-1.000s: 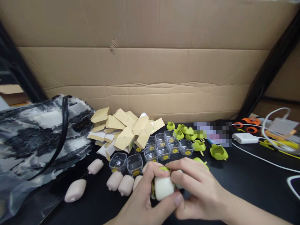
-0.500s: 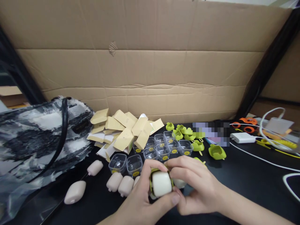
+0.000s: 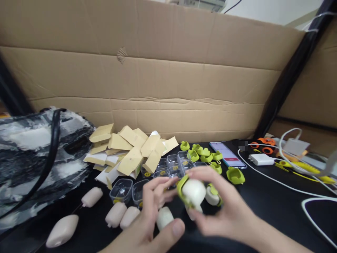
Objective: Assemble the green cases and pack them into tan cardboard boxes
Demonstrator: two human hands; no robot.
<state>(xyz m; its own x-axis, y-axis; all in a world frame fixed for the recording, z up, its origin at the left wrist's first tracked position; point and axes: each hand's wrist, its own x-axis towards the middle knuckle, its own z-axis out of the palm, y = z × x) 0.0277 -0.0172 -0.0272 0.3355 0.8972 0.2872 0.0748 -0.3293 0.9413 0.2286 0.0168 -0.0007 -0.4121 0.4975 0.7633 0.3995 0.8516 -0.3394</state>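
My right hand (image 3: 223, 207) holds a rounded white piece (image 3: 194, 193), gripping it between thumb and fingers. A green, petal-edged soft cover (image 3: 181, 189) wraps its left side. My left hand (image 3: 151, 218) is open beside it, thumb and fingers spread. Another white piece (image 3: 165, 218) shows between that thumb and fingers; whether they touch it I cannot tell. Partly behind my right hand, a white piece with green on it (image 3: 212, 195) rests on the black table. Left of my left hand lie pale pink barrel-shaped pieces (image 3: 116, 214).
Clear plastic cups (image 3: 121, 190) with yellow labels stand behind my hands. Flattened small cartons (image 3: 133, 160) are heaped at back left, near a black-and-white bag (image 3: 37, 147). Several green covers (image 3: 204, 151), a phone (image 3: 228, 154) and a white charger (image 3: 262, 159) with cables lie to the right.
My left hand has let go of the white piece and green cover and moved left, opening. My right hand now holds them alone, turned and slightly higher. The view has shifted.
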